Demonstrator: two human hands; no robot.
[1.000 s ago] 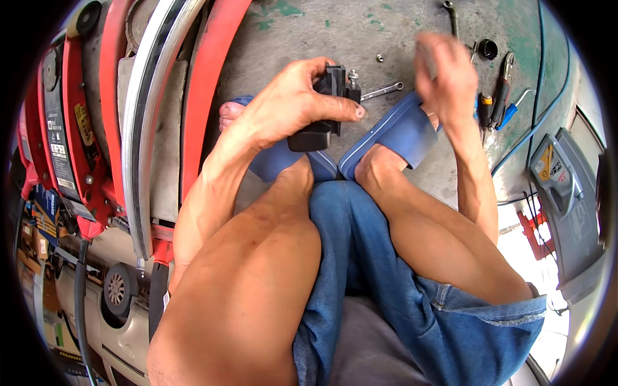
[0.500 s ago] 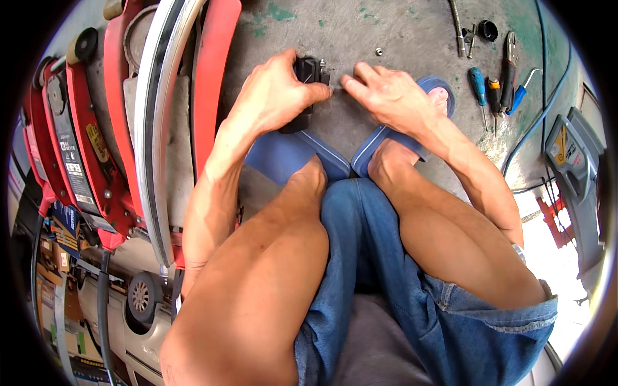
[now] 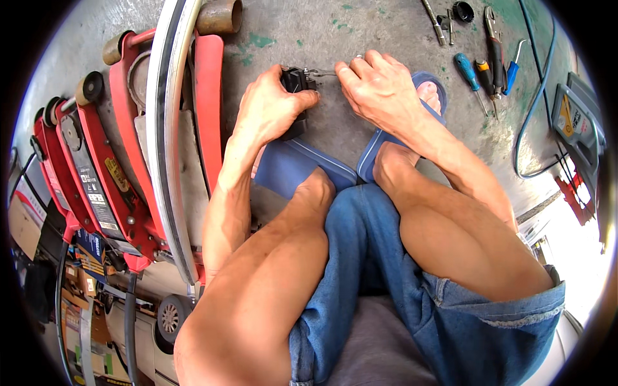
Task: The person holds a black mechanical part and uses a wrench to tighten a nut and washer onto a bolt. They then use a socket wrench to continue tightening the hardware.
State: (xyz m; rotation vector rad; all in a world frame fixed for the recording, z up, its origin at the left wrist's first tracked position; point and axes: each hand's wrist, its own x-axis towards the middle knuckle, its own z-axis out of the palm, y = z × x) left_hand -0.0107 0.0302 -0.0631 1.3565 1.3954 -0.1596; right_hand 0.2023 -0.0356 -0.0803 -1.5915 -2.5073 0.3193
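My left hand (image 3: 267, 103) is closed around a boxy black part (image 3: 294, 80), thumb across its near right side, and steadies it just above the floor beside my blue slipper (image 3: 299, 168). From the part's upper right end a slim silver wrench-like tool (image 3: 323, 73) runs into the fingers of my right hand (image 3: 380, 80). That hand is curled shut on the tool, knuckles up, in front of my other slipper (image 3: 428, 87). The tool's far end is hidden in my grip, and its exact kind is hard to make out.
Red floor jacks (image 3: 209, 109) and a curved silver-black strip (image 3: 161, 128) stand close on the left. To the right lie a blue screwdriver (image 3: 466, 71), pliers (image 3: 494, 51), a blue-handled pick (image 3: 512, 74), a metal bar (image 3: 434, 22), a black cap (image 3: 463, 11) and a blue hose (image 3: 544, 83).
The silver tool now spans from the black part to my right hand; before, no tool showed between them. My left hand still holds the part. The view has shifted slightly.
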